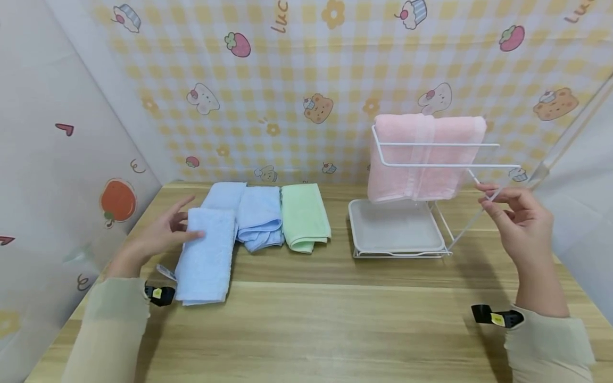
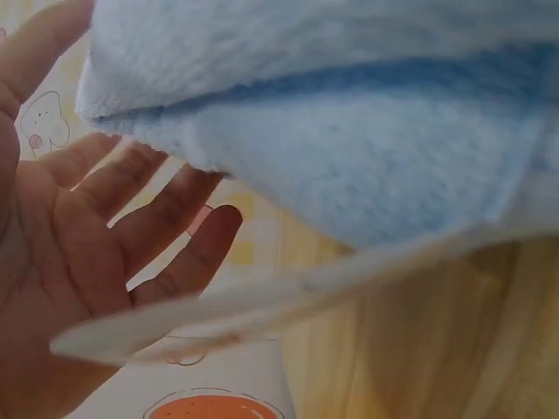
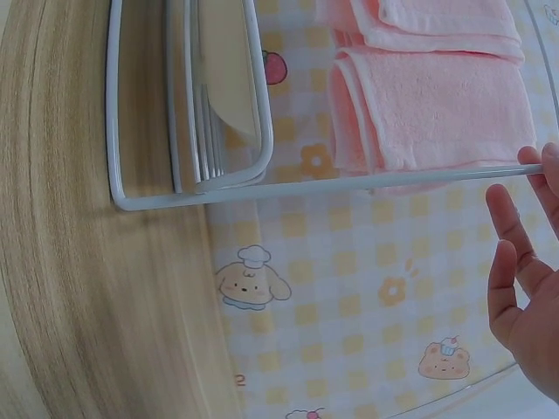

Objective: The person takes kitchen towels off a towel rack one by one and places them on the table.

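Note:
My left hand [image 1: 155,236] holds a folded light-blue towel [image 1: 208,260] at its left edge, thumb across the top and fingers partly hidden by the cloth. In the left wrist view, the blue towel [image 2: 367,148] shows its folded layers above the fingers, and a white tag [image 2: 262,310] hangs blurred in front. On the right, my right hand [image 1: 527,223] pinches the slanting side bar of a white wire rack [image 1: 450,166] between thumb and forefinger. A folded pink towel [image 1: 399,183] hangs over the rack's upper rails.
Two more blue towels, one farther left [image 1: 225,194] and one beside it [image 1: 258,213], lie behind the held one. A green towel [image 1: 306,215] lies to their right. A pale tray [image 1: 397,226] sits in the rack's base. A patterned cloth [image 1: 287,80] stands behind the wooden table [image 1: 316,330].

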`<state>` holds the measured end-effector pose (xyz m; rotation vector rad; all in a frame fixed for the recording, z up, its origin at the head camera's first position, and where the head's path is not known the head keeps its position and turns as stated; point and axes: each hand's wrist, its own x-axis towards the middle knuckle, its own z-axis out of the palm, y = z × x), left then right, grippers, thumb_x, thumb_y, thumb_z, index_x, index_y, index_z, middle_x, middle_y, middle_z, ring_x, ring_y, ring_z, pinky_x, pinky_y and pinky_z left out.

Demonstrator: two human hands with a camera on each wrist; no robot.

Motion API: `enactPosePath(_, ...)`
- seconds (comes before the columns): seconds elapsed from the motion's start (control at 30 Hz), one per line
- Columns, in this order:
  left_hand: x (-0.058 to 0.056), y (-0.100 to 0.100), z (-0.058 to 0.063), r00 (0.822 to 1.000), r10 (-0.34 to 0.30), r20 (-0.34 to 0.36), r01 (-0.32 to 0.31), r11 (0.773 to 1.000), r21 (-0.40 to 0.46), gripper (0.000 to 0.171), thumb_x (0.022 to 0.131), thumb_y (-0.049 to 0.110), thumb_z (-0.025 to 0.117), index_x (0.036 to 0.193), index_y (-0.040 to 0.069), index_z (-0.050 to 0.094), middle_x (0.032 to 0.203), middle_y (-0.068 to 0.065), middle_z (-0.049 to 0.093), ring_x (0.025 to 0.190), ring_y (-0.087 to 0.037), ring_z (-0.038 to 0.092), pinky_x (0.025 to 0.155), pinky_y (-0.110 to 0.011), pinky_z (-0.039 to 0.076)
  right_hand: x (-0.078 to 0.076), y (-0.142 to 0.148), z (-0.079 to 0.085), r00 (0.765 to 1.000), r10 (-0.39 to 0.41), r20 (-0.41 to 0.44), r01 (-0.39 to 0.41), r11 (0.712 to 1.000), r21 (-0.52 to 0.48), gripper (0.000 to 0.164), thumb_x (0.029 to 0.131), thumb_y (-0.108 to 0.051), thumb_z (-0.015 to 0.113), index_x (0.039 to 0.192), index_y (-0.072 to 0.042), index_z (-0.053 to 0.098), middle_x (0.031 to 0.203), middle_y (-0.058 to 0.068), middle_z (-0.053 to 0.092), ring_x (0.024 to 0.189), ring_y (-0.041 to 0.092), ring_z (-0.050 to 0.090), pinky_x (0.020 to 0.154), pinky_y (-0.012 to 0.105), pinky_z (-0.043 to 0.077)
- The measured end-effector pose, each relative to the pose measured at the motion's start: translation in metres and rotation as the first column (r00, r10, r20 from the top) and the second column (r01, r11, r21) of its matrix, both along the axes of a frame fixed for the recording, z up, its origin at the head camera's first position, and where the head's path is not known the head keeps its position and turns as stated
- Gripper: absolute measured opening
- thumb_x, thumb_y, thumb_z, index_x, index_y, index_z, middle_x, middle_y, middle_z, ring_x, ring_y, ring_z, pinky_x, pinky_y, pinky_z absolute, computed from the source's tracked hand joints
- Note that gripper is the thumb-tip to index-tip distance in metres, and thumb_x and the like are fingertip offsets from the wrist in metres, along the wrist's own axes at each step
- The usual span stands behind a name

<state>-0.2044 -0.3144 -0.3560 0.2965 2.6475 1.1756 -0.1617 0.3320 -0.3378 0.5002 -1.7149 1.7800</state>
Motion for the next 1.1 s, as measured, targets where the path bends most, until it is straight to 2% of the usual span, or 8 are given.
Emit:
enactPosePath(0.17, 0.010, 0.004, -0.007, 0.998, -0.045, 0.038, 0.044, 0.999, 0.010, 0.113, 0.088, 0.025, 0.076, 0.158, 0.034, -0.012, 0.148, -0.039, 0.031, 0.129, -0.059, 0.043, 0.093, -0.061, 0.051, 0.001, 0.000, 0.001, 0.998, -0.049, 0.026, 0.048, 0.998, 0.027, 0.005, 0.087, 0.023, 0.056, 0.091, 0.022, 0.053, 0.102, 0.007, 0.076, 0.099, 0.014, 0.071, 0.072, 0.015, 0.056)
enactPosePath(0.33, 0.017, 0.009, -0.010, 0.995, -0.096, 0.020, 0.094, 0.993, 0.064, 0.121, 0.086, 0.014, 0.078, 0.156, 0.038, -0.019, 0.159, -0.036, 0.001, 0.135, -0.067, 0.024, 0.091, -0.072, 0.046, 0.001, 0.001, 0.000, 1.000, -0.012, -0.008, 0.012, 1.000, 0.017, 0.005, 0.087, 0.023, 0.056, 0.091, 0.021, 0.054, 0.103, 0.008, 0.076, 0.100, 0.015, 0.071, 0.073, 0.015, 0.056)
enactPosePath(0.53, 0.025, 0.014, -0.006, 0.989, -0.140, -0.052, 0.143, 0.988, 0.060, 0.115, 0.089, 0.005, 0.072, 0.157, 0.036, -0.015, 0.152, -0.038, 0.017, 0.131, -0.057, 0.034, 0.089, -0.066, 0.049, 0.000, 0.003, -0.001, 1.000, 0.011, -0.029, -0.011, 1.000, 0.028, 0.006, 0.087, 0.024, 0.055, 0.092, 0.021, 0.054, 0.106, 0.008, 0.076, 0.102, 0.014, 0.070, 0.075, 0.015, 0.056)
enactPosePath(0.73, 0.036, 0.017, 0.004, 0.979, -0.182, -0.087, 0.190, 0.978, 0.090, 0.108, 0.092, -0.001, 0.065, 0.157, 0.034, -0.014, 0.137, -0.036, 0.035, 0.120, -0.038, 0.047, 0.082, -0.032, 0.055, 0.000, 0.002, -0.001, 1.000, 0.022, -0.020, -0.022, 1.000, 0.013, 0.007, 0.087, 0.024, 0.053, 0.092, 0.020, 0.055, 0.107, 0.009, 0.075, 0.096, 0.014, 0.071, 0.074, 0.015, 0.056)
enactPosePath(0.83, 0.041, 0.018, 0.011, 0.976, -0.213, -0.037, 0.216, 0.963, 0.163, 0.102, 0.095, 0.000, 0.061, 0.157, 0.035, -0.012, 0.135, -0.036, 0.037, 0.115, -0.021, 0.054, 0.079, -0.027, 0.055, 0.000, 0.003, -0.001, 0.999, 0.031, -0.027, -0.031, 1.000, 0.003, 0.007, 0.087, 0.025, 0.053, 0.091, 0.020, 0.055, 0.107, 0.009, 0.076, 0.095, 0.014, 0.072, 0.074, 0.015, 0.057)
enactPosePath(0.93, 0.046, 0.017, 0.014, 0.965, -0.259, 0.046, 0.237, 0.932, 0.272, 0.097, 0.097, -0.001, 0.057, 0.157, 0.033, -0.011, 0.135, -0.039, 0.035, 0.106, -0.011, 0.062, 0.076, -0.035, 0.059, -0.001, 0.003, -0.002, 0.998, 0.048, -0.037, -0.048, 0.999, -0.012, 0.008, 0.087, 0.026, 0.052, 0.091, 0.020, 0.055, 0.106, 0.010, 0.076, 0.095, 0.015, 0.072, 0.074, 0.015, 0.057)
enactPosePath(1.0, 0.048, 0.015, 0.013, 0.958, -0.271, 0.096, 0.229, 0.921, 0.316, 0.092, 0.098, 0.000, 0.055, 0.157, 0.032, -0.009, 0.135, -0.039, 0.033, 0.105, -0.011, 0.063, 0.076, -0.038, 0.059, -0.001, 0.003, -0.003, 0.998, 0.047, -0.036, -0.048, 0.999, -0.015, 0.008, 0.087, 0.026, 0.052, 0.091, 0.020, 0.055, 0.106, 0.010, 0.076, 0.096, 0.015, 0.072, 0.074, 0.015, 0.057)
enactPosePath(1.1, 0.047, 0.011, 0.008, 0.956, -0.253, 0.151, 0.195, 0.927, 0.319, 0.087, 0.098, 0.003, 0.054, 0.156, 0.029, -0.006, 0.134, -0.039, 0.032, 0.103, -0.016, 0.064, 0.076, -0.041, 0.059, -0.001, 0.003, -0.003, 0.998, 0.045, -0.036, -0.046, 0.999, -0.014, 0.008, 0.086, 0.026, 0.052, 0.092, 0.020, 0.055, 0.106, 0.010, 0.076, 0.097, 0.015, 0.071, 0.074, 0.015, 0.056)
